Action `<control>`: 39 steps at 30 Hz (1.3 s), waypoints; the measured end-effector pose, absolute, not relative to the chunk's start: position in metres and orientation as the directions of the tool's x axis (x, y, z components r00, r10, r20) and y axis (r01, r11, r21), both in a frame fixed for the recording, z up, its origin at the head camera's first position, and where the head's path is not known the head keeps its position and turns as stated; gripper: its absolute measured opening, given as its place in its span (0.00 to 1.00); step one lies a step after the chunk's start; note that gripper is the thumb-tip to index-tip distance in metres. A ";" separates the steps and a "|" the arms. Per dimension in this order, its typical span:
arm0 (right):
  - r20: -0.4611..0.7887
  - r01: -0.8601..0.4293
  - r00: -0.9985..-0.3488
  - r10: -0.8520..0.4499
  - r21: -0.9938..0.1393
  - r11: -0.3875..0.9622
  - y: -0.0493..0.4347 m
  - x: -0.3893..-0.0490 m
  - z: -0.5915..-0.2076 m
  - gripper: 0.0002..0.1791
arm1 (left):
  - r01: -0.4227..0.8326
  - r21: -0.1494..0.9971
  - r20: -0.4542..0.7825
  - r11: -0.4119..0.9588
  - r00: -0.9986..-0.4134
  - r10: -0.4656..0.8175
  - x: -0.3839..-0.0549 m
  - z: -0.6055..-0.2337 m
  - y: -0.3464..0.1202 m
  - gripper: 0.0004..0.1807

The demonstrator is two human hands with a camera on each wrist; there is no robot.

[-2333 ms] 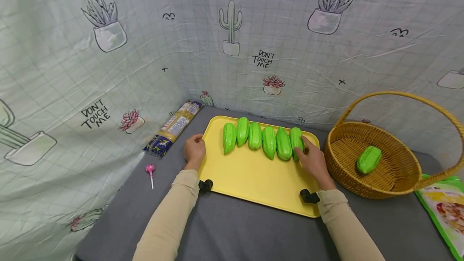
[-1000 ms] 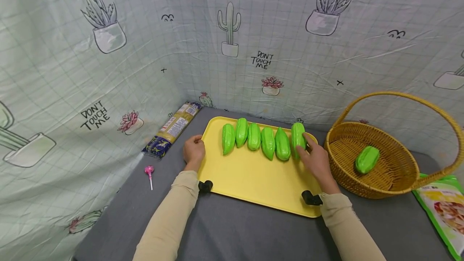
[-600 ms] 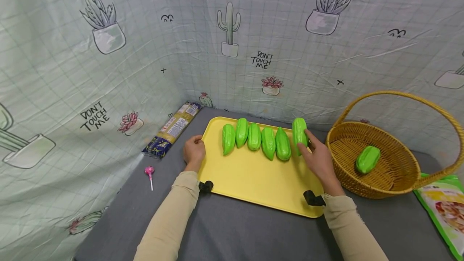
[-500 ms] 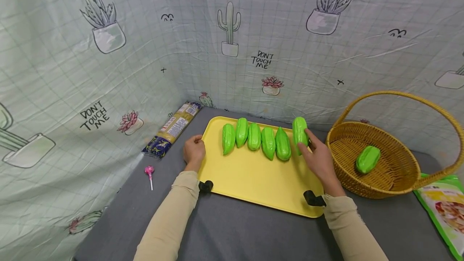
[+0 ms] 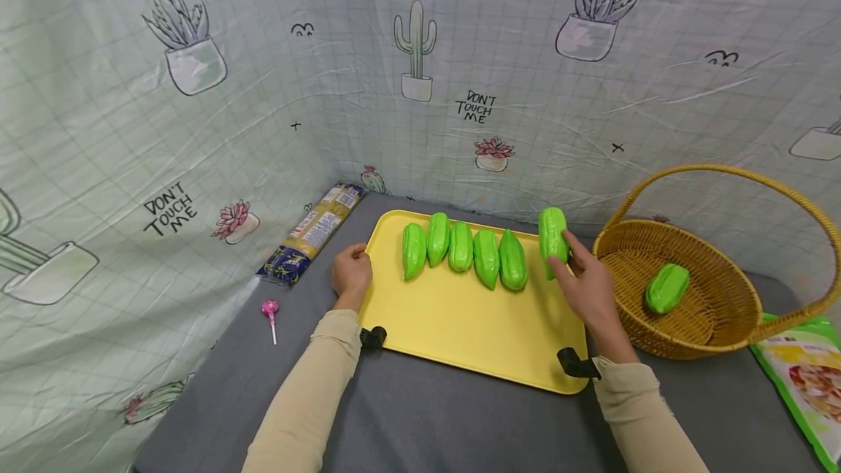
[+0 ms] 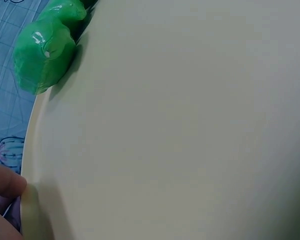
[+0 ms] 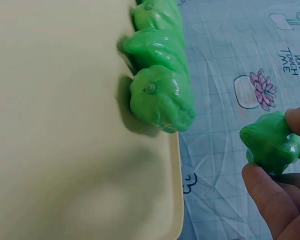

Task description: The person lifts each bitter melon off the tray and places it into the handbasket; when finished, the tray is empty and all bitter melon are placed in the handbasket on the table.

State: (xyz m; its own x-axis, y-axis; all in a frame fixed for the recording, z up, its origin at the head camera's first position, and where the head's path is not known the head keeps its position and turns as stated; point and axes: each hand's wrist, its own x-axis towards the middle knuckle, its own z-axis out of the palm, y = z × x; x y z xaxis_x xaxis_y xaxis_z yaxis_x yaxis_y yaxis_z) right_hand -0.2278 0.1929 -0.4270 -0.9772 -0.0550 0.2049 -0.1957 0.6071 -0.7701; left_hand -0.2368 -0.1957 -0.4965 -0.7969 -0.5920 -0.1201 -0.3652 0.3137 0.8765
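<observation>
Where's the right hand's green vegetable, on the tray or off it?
Off the tray: the right hand holds the green vegetable visibly apart from it.

The wall sheet [image 5: 368, 93] reads — "DON'T TOUCH ME".

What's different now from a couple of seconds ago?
The right hand, already on the end green vegetable, has lifted it off the yellow tray and carried it a little to the right, towards the wicker basket. Unchanged: the other five green vegetables in their row, the left hand at the tray's left edge, and the single vegetable in the basket.
</observation>
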 end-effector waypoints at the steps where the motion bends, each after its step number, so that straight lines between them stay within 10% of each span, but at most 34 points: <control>1: 0.201 -0.193 -0.978 -0.053 -0.777 0.599 0.193 -0.227 -0.426 0.36 | -0.363 0.875 -0.116 0.319 -0.798 -0.591 -0.237 -0.497 -0.195 0.17; 39: 0.190 -0.115 -0.980 0.057 -0.778 0.617 0.251 -0.212 -0.417 0.39 | -0.335 0.880 -0.076 0.336 -0.798 -0.597 -0.238 -0.500 -0.195 0.17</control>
State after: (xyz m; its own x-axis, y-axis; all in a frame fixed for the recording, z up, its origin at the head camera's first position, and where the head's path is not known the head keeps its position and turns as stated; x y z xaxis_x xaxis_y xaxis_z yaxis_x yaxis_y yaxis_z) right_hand -0.2124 0.2506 -0.4170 -0.9802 0.0573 0.1898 -0.1146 0.6173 -0.7783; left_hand -0.2381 -0.1954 -0.5003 -0.7985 -0.5972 -0.0762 -0.3352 0.3358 0.8803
